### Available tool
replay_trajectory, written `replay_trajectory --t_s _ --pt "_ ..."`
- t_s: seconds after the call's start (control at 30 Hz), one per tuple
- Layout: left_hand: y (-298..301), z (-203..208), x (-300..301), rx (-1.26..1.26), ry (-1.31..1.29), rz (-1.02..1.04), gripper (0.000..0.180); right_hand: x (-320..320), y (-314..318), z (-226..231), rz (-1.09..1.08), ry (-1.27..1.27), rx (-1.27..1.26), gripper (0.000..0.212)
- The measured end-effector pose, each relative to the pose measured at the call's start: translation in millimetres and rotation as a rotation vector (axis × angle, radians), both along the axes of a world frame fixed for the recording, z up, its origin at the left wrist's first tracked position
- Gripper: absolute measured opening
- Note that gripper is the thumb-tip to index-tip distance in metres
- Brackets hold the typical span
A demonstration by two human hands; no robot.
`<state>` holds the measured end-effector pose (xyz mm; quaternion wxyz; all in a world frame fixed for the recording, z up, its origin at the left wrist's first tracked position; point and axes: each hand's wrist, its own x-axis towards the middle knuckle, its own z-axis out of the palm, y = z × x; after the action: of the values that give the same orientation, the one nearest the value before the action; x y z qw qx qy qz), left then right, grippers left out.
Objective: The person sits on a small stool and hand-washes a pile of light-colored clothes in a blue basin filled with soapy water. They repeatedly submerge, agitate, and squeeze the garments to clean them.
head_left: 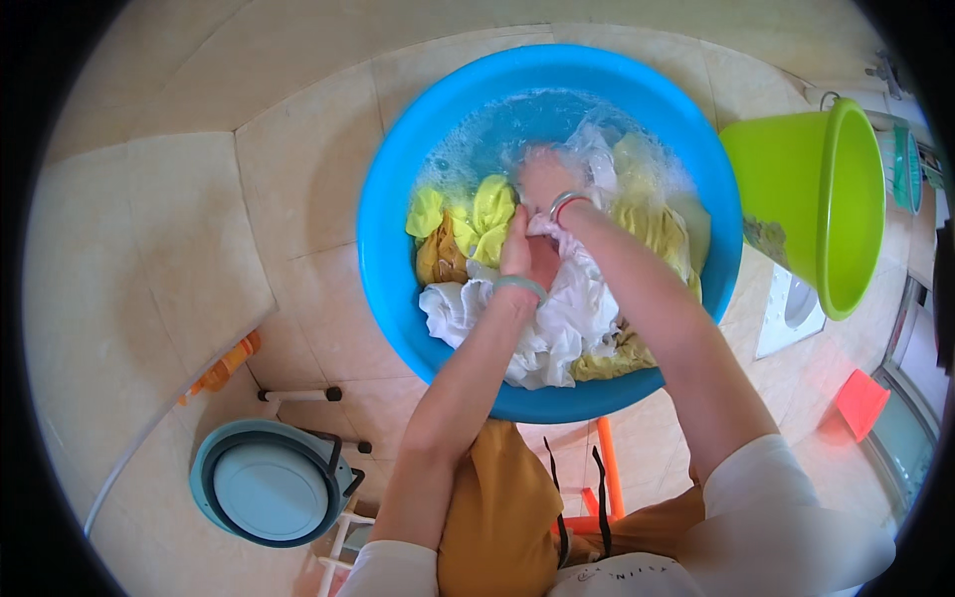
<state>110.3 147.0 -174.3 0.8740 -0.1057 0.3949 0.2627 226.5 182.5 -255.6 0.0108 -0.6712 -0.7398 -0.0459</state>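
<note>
Both hands are inside a large blue basin (373,214) of foamy water and wet laundry. My left hand (517,249), with a pale bangle at its wrist, is closed on a white garment (577,298). Just beyond it, my right hand (545,179) dips into the splashing suds. Its fingers are smeared by water and motion, so their grip is hidden. Part of the white cloth lies under the right wrist, which wears a silver bangle and a red band. Bright yellow cloth (489,214) and brown cloth (440,254) lie left of my hands; olive-yellow cloth (652,234) lies to the right.
A lime-green bucket (776,179) lies tipped at the right, near a white floor fixture (793,308). At lower left are a grey-blue collapsible basin (271,493) and an orange bottle (231,363). A red plastic piece (861,403) is at far right.
</note>
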Motion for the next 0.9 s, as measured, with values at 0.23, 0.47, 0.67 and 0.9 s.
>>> replay_trajectory --t_s 0.23,0.47,0.67,0.9 --pt "8 -3 -17 -0.074 -0.063 0.114 0.054 12 -5 70 -0.276 0.260 -0.186 0.021" --pt "5 12 -26 0.122 -0.137 0.013 0.062 -71 -77 163 -0.192 0.798 -0.229 0.016" --pt "-5 -10 -20 0.146 0.062 0.087 0.054 -57 -18 116 -0.342 0.585 -0.144 0.020" --pt "28 39 -37 0.187 -0.020 0.065 0.045 48 6 90 -0.646 0.925 -0.077 0.030"
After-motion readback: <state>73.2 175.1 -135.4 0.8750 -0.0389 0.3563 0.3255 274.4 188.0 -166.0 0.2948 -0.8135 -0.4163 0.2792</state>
